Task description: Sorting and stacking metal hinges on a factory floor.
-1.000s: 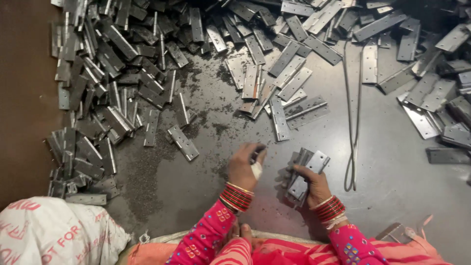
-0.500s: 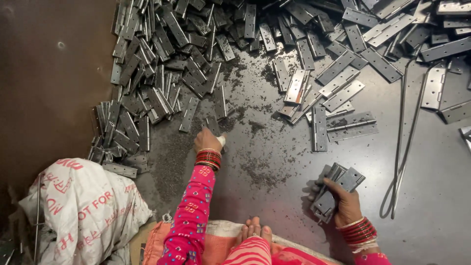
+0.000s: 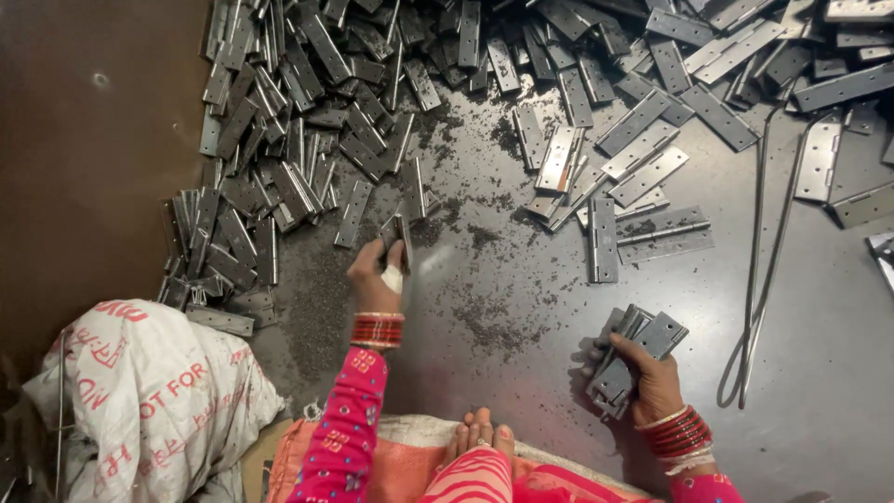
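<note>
My left hand [image 3: 377, 275] reaches out to the edge of a heap of grey metal hinge leaves [image 3: 307, 140] and pinches one hinge piece [image 3: 399, 233] that stands on its end. A white bandage wraps one finger, and red bangles ring the wrist. My right hand [image 3: 652, 377] rests low on the dark floor and grips a fanned stack of hinges [image 3: 629, 359]. Pink patterned sleeves cover both arms.
More hinges [image 3: 643, 158] lie scattered across the top and right. A long bent wire rod [image 3: 756, 279] lies at the right. A white printed sack [image 3: 140, 401] sits at the lower left. My toes [image 3: 480, 433] rest on an orange cloth. Dark grit speckles the floor.
My left hand has left the stack and reached out left to the heap, closing on a hinge piece. My right hand stays on its stack. The camera view shifted left.
</note>
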